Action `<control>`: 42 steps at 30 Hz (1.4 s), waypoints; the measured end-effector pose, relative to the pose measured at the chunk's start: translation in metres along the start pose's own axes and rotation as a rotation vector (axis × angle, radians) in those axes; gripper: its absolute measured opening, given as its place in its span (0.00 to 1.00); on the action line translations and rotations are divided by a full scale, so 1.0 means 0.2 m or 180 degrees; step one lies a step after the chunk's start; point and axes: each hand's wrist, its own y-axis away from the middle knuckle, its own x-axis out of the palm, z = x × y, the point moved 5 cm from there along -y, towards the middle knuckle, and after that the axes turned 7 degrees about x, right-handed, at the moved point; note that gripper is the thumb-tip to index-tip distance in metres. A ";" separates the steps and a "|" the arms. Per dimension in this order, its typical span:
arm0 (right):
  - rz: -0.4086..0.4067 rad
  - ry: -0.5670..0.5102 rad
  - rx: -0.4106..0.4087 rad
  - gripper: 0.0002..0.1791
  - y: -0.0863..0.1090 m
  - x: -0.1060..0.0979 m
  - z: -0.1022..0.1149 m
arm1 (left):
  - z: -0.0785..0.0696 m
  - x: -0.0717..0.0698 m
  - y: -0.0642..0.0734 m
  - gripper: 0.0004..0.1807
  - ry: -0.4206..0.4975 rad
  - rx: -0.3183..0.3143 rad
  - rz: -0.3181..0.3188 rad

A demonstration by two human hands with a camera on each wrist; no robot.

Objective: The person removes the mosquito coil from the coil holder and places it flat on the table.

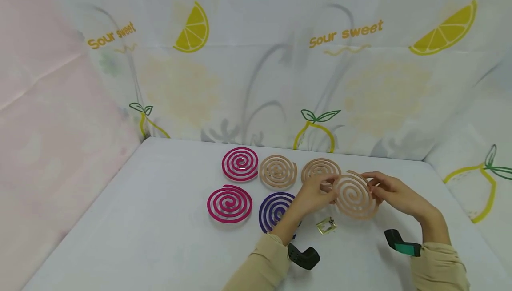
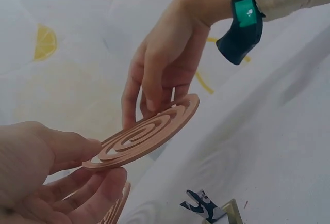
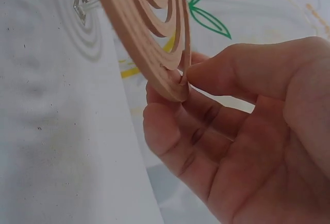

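A tan mosquito coil (image 1: 347, 207) is held up above the table, tilted, between both hands. My left hand (image 1: 314, 195) pinches its left rim, thumb above and fingers beneath, as the left wrist view shows. On the opposite rim, my right hand (image 1: 396, 193) pinches the coil between thumb and fingers, seen closely in the right wrist view. Another tan coil (image 1: 320, 162) lies just behind the left hand, partly hidden by it. Below the held coil, a small gold metal stand (image 1: 326, 225) lies on the white table.
Two magenta coils, one behind (image 1: 241, 148) and one in front (image 1: 230, 221), lie on the left. Between them and the hands are a tan coil (image 1: 262, 173) and a purple coil (image 1: 262, 215), the latter partly covered by the left forearm. A printed cloth (image 1: 256, 82) hangs behind the table.
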 end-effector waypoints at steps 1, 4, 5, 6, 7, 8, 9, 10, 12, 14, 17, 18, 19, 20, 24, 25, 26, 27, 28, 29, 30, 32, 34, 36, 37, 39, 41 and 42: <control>-0.0018 -0.0004 0.0000 0.19 0.00 0.00 0.00 | 0.00 0.00 -0.01 0.22 -0.0083 -0.0005 -0.0028; -0.0047 0.0047 -0.0026 0.19 0.00 -0.01 0.00 | -0.01 0.00 -0.03 0.22 -0.0317 0.0010 -0.0080; -0.0077 0.0071 -0.0020 0.19 0.00 -0.02 -0.01 | -0.01 0.00 -0.04 0.22 -0.0396 0.0021 -0.0081; -0.0106 0.0108 -0.0013 0.19 -0.01 -0.02 -0.01 | -0.02 0.00 -0.05 0.21 -0.0485 0.0033 -0.0059; -0.0130 0.0153 -0.0021 0.19 0.00 -0.02 -0.01 | -0.02 0.00 -0.06 0.21 -0.0548 0.0042 -0.0054; -0.0148 0.0187 -0.0030 0.19 0.00 -0.03 -0.02 | -0.03 0.00 -0.06 0.21 -0.0617 0.0052 -0.0041; -0.0179 0.0215 -0.0025 0.19 0.00 -0.03 -0.02 | -0.03 0.00 -0.07 0.21 -0.0688 0.0059 -0.0033; -0.0204 0.0240 -0.0015 0.19 0.00 -0.04 -0.02 | -0.03 0.00 -0.07 0.20 -0.0740 0.0043 -0.0040; -0.0215 0.0290 -0.0018 0.19 0.00 -0.05 -0.02 | -0.03 0.00 -0.08 0.20 -0.0836 0.0045 -0.0070; -0.0215 0.0311 -0.0034 0.19 -0.01 -0.05 -0.02 | -0.03 0.00 -0.09 0.19 -0.0909 0.0074 -0.0109; -0.0248 0.0390 -0.0036 0.19 -0.01 -0.05 -0.01 | -0.02 0.01 -0.10 0.19 -0.1062 0.0229 -0.0164; -0.0269 0.0412 -0.0035 0.19 -0.01 -0.05 -0.01 | -0.02 0.01 -0.10 0.20 -0.1112 0.0275 -0.0181; -0.0296 0.0442 -0.0005 0.19 -0.01 -0.06 -0.02 | -0.02 0.02 -0.10 0.20 -0.1155 0.0325 -0.0201; -0.0318 0.0477 0.0004 0.18 -0.01 -0.06 -0.02 | -0.02 0.03 -0.10 0.20 -0.1190 0.0364 -0.0222; -0.0377 0.0559 0.0005 0.18 0.00 -0.07 -0.05 | -0.03 0.06 -0.09 0.21 -0.1183 0.0297 -0.0274; -0.0384 0.0568 0.0004 0.18 0.00 -0.07 -0.05 | -0.03 0.07 -0.09 0.21 -0.1193 0.0257 -0.0272; -0.0378 0.0564 -0.0006 0.18 0.00 -0.07 -0.06 | -0.03 0.07 -0.08 0.21 -0.1199 0.0212 -0.0266; -0.0368 0.0543 0.0009 0.18 0.00 -0.07 -0.06 | -0.03 0.08 -0.08 0.21 -0.1213 0.0170 -0.0258; -0.0344 0.0528 0.0037 0.18 0.00 -0.07 -0.06 | -0.02 0.08 -0.08 0.21 -0.1233 0.0138 -0.0249; -0.0337 0.0507 0.0069 0.18 0.00 -0.08 -0.07 | -0.02 0.09 -0.08 0.21 -0.1260 0.0102 -0.0239; -0.0314 0.0495 0.0091 0.18 0.01 -0.08 -0.07 | -0.02 0.09 -0.08 0.20 -0.1322 0.0099 -0.0238; -0.0294 0.0455 0.0171 0.18 0.01 -0.08 -0.07 | -0.01 0.09 -0.07 0.20 -0.1364 0.0095 -0.0249; -0.0285 0.0424 0.0239 0.17 0.01 -0.08 -0.08 | -0.01 0.10 -0.07 0.20 -0.1446 0.0127 -0.0256; -0.0270 0.0412 0.0272 0.16 0.01 -0.08 -0.09 | 0.00 0.11 -0.07 0.19 -0.1505 0.0178 -0.0268; -0.0275 0.0397 0.0293 0.16 0.01 -0.07 -0.09 | 0.00 0.12 -0.07 0.19 -0.1545 0.0198 -0.0274; -0.0257 0.0381 0.0302 0.15 0.01 -0.07 -0.10 | 0.00 0.12 -0.07 0.19 -0.1603 0.0236 -0.0286; -0.0243 0.0365 0.0323 0.15 0.00 -0.07 -0.11 | 0.00 0.13 -0.06 0.19 -0.1584 0.0212 -0.0287; -0.0236 0.0353 0.0332 0.15 0.00 -0.06 -0.11 | 0.00 0.13 -0.06 0.19 -0.1584 0.0191 -0.0283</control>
